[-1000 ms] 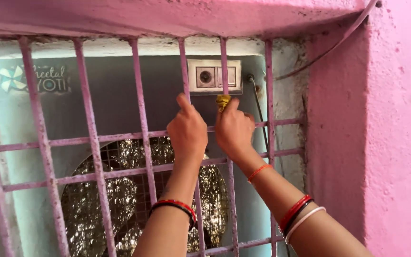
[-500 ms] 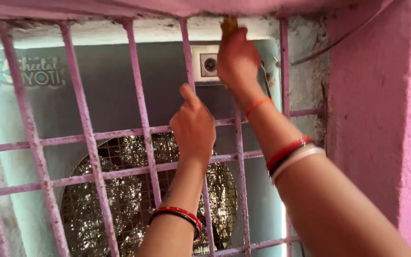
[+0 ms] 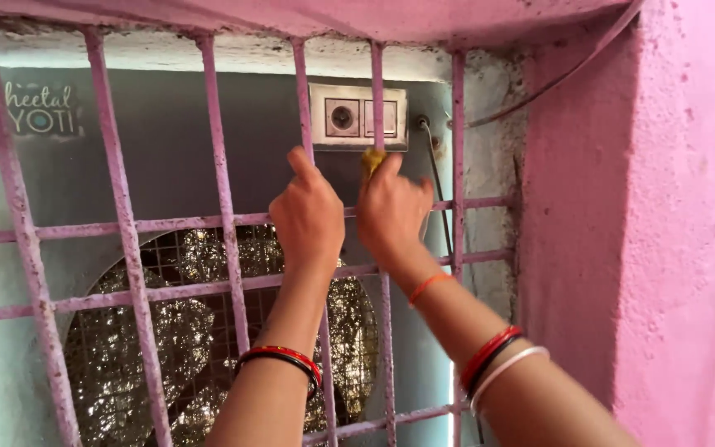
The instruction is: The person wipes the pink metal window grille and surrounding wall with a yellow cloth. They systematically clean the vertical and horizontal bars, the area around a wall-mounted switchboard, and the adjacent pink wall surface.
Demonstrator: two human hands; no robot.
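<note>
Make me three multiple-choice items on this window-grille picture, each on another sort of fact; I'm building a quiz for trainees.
1. Where is the yellow cloth?
A. on a vertical bar just below the switch plate
B. on the pink wall
C. on the fan mesh

2. What colour is the grille?
A. green
B. pink-purple
C. black

3. What is the left hand doing?
A. hanging free
B. gripping a grille bar
C. pressing a switch

Answers: 1 A, the right hand presses it to the bar under the switch plate; 2 B, all bars show that paint; 3 B, fingers wrap the bar.
</note>
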